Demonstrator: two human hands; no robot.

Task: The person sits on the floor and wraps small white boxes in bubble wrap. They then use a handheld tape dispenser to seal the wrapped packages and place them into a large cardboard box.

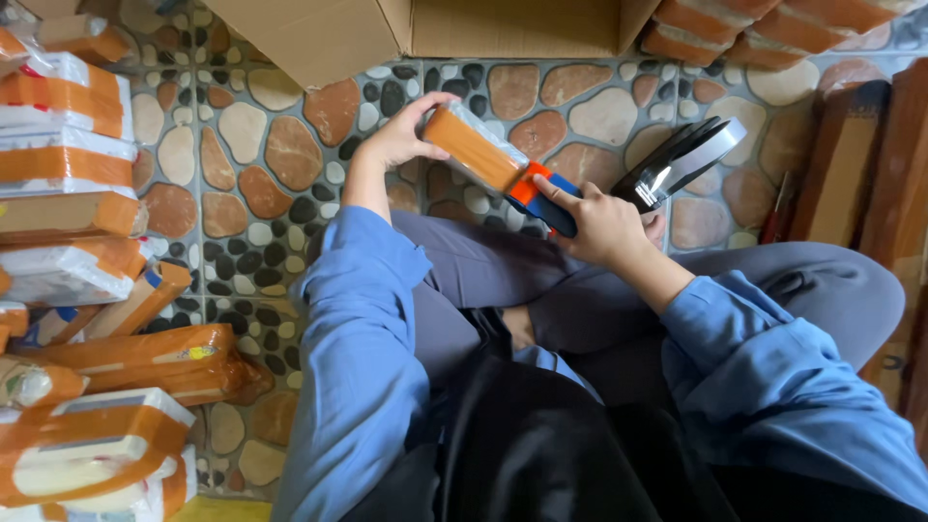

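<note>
Left hand (396, 140) pinches the taped parcel (478, 147) at its 10 o'clock end, right hand (604, 227) wraps the tape dispenser (546, 198) at 4 (looks light, slick, slightly squishy, so I'd grip both ends).

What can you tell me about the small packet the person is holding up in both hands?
The packet is a small oblong parcel in clear, shiny plastic wrap with a broad orange tape band along it and an orange-and-blue end. It is held tilted above the pebble-patterned floor. The left hand grips its upper end; the right hand holds the lower end.
</note>
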